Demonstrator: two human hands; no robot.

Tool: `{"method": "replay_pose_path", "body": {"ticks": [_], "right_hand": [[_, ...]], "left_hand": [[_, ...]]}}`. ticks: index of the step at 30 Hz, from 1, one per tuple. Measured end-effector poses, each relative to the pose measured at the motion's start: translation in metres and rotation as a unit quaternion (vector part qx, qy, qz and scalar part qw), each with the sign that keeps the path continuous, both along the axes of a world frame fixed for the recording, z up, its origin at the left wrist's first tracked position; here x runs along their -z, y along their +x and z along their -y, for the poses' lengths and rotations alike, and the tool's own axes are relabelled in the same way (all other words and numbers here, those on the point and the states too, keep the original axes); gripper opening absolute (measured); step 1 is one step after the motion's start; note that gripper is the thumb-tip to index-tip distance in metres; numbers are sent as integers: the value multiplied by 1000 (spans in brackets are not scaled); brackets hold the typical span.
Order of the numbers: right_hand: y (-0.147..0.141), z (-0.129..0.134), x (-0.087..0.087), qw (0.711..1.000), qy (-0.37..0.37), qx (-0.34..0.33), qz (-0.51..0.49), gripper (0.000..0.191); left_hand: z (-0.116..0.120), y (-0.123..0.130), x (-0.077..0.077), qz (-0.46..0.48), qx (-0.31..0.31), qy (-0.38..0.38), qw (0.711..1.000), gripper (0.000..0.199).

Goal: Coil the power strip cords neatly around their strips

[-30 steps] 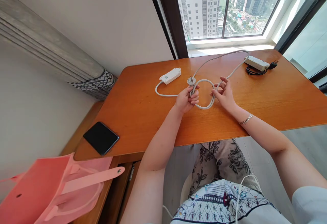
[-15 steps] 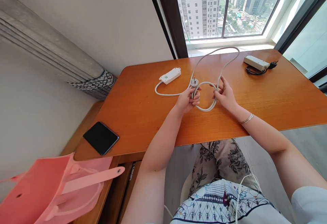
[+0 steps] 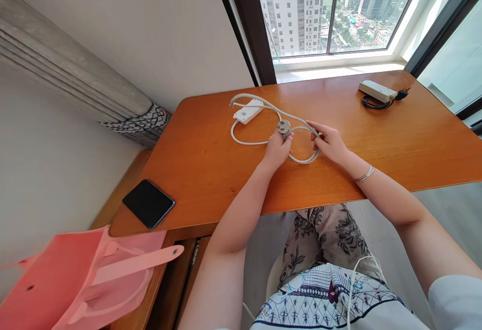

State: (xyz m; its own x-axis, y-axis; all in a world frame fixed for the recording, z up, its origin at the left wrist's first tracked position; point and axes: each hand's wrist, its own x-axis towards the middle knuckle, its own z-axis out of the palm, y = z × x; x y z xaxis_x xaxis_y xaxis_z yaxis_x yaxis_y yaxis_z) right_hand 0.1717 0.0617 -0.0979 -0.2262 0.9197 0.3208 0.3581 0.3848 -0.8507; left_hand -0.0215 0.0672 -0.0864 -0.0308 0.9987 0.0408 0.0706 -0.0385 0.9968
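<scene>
White box (image 3: 248,112) seen at 11 o'clock from left hand (image 3: 277,149); cord (image 3: 304,162) gripped by curled fingers just below plug (image 3: 283,127). Probably light, springy; best held where strands bunch, pinched by right hand (image 3: 328,142) at 3 o'clock.

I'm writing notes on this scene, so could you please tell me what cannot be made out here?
Head view: the palm side of the left hand, hidden by its back.
Head view: part of the white corded box, crossed by the white cable.
Head view: one end of the pink bag, cut off by the left edge.
</scene>
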Motion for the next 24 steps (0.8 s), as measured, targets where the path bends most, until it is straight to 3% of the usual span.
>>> {"method": "replay_pose_path", "body": {"ticks": [4,8,10,13,17,20,24], "right_hand": [[-3,3,-2,1000,-9,-4,-9,61],[-7,6,-2,999,-21,3,-25,62],[-8,6,-1,999,-32,1,-37,62],[-8,6,-1,998,-45,-5,-52,64],[-6,5,-1,997,-49,-4,-60,69],[-6,5,-2,997,-49,-8,-58,67],[-4,3,0,999,-26,-15,-35,63]], "left_hand": [[3,-3,-2,-152,-21,87,984,8],[5,-5,-7,-365,-12,121,923,15],[6,-5,-8,-427,-17,123,896,23],[8,-4,-9,-452,-28,129,882,37],[10,-1,-9,-425,-34,151,892,51],[11,-1,-9,-416,-36,149,896,52],[12,1,-12,-472,-30,135,871,49]]}}
